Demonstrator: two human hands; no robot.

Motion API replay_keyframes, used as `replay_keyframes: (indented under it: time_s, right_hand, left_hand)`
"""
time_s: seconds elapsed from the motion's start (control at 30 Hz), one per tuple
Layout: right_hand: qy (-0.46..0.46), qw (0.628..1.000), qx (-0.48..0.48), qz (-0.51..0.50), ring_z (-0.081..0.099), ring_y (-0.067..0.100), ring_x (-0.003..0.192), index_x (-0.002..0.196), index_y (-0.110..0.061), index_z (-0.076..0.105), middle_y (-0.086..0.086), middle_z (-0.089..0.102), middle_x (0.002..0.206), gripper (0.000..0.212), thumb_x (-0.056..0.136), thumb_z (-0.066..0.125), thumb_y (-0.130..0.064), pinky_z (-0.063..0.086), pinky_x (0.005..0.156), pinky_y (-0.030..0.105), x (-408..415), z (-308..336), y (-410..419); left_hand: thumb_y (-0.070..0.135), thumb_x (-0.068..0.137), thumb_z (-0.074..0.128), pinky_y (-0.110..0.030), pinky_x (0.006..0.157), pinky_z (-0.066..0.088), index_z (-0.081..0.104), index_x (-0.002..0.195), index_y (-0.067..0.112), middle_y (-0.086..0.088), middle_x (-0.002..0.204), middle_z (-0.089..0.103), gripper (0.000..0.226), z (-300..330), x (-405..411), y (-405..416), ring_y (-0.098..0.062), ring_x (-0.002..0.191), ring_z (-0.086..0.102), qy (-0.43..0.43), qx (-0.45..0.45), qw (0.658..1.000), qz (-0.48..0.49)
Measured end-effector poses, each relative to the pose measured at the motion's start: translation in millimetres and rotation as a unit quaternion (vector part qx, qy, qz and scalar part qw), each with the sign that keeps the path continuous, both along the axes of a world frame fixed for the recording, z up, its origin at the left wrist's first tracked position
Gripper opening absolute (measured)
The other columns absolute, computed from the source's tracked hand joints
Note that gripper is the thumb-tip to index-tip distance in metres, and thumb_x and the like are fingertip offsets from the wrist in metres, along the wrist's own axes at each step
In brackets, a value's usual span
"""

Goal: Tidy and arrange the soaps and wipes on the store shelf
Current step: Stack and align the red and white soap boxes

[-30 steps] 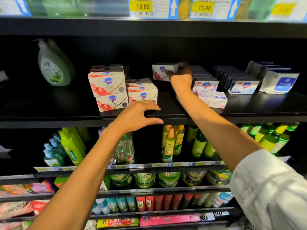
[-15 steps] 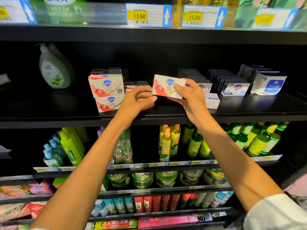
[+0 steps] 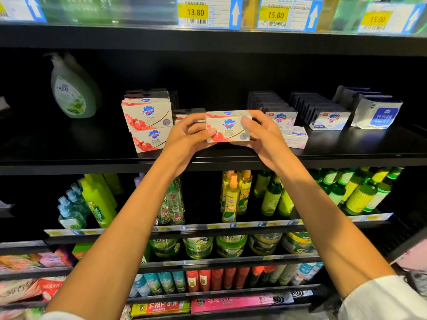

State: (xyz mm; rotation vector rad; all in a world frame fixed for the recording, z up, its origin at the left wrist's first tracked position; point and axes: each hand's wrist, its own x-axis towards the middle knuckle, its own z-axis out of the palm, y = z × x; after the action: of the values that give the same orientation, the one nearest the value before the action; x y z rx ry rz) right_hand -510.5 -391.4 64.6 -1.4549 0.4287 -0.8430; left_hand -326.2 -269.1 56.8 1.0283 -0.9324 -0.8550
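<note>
The fingers [image 3: 209,132] of the left hand [image 3: 184,139] are curling round the left end of a Safeguard Detox soap box [image 3: 227,127], thumb pressing on its front, while the fingers [image 3: 245,121] of the right hand [image 3: 265,137] are clamping its right end, thumb lying across the printed face. The soap box is being held level between both hands, front face toward the camera, just above the front part of the black shelf [image 3: 92,155]. Just left of the held box, a stack of two matching Detox boxes [image 3: 149,124] is standing on the shelf, and another low box [image 3: 188,113] is showing behind the left hand. Further left of the held box, well apart, a green pump bottle [image 3: 71,91] is standing near the back. Just right of the held box, a purple-and-white Safeguard box [image 3: 283,117] is sitting behind a small flat pack [image 3: 295,136]; beyond these a white Safeguard box [image 3: 330,120] is fronting a dark row, and furthest right a pack of wipes [image 3: 379,114] is leaning. Above the held box, yellow price tags reading 13.80 [image 3: 195,12] and 15.00 [image 3: 276,15] are hanging on the upper shelf edge. Below it, rows of green and yellow bottles [image 3: 272,197] are filling the lower shelves.
</note>
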Motion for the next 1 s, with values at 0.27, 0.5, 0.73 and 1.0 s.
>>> replay_keyframes:
  time_s: [0.27, 0.5, 0.73, 1.0]
  right_hand:
    - [0.0, 0.999, 0.035, 0.0, 0.072, 0.033, 0.114, 0.118, -0.01, 0.066, 0.013, 0.076, 0.118, 0.023, 0.105, 0.059, -0.029, 0.059, 0.092, 0.054, 0.6, 5.3, 4.6]
    - [-0.022, 1.0, 0.008, 0.013, 0.069, 0.031, 0.121, 0.116, -0.003, 0.065, 0.017, 0.071, 0.125, 0.019, 0.102, 0.064, -0.016, 0.062, 0.092, 0.048, -0.7, 1.0, 1.3]
    - [-0.032, 0.999, -0.03, 0.021, 0.063, 0.033, 0.129, 0.131, 0.006, 0.059, 0.027, 0.062, 0.133, 0.034, 0.101, 0.065, -0.009, 0.057, 0.1, 0.053, -0.7, -4.5, -1.4]
    - [-0.017, 0.999, 0.036, 0.035, 0.063, 0.035, 0.129, 0.143, -0.003, 0.056, 0.023, 0.063, 0.138, 0.05, 0.108, 0.05, -0.038, 0.054, 0.103, 0.057, 1.5, 1.5, 0.5]
  left_hand:
    - [-0.006, 0.089, 0.072, -0.051, 0.101, 0.057, 0.062, 0.129, 0.012, -0.012, 0.129, 0.069, 0.045, -1.8, 1.6, 1.1, -0.023, 0.123, 0.067, -0.026, -0.018, 0.999, 0.005]
    - [0.015, 0.085, 0.078, -0.054, 0.102, 0.056, 0.061, 0.134, 0.007, -0.017, 0.141, 0.06, 0.053, 0.4, 0.8, 4.7, -0.029, 0.131, 0.062, -0.011, -0.036, 0.999, -0.036]
    - [0.016, 0.091, 0.075, -0.05, 0.104, 0.055, 0.065, 0.133, 0.005, -0.016, 0.138, 0.064, 0.045, -2.9, 1.9, 3.6, -0.029, 0.133, 0.06, -0.016, -0.034, 0.999, -0.037]
    - [0.007, 0.09, 0.075, -0.045, 0.1, 0.057, 0.065, 0.13, 0.006, -0.016, 0.139, 0.062, 0.042, -6.6, 4.0, 6.7, -0.028, 0.133, 0.059, -0.025, -0.058, 0.998, -0.022]
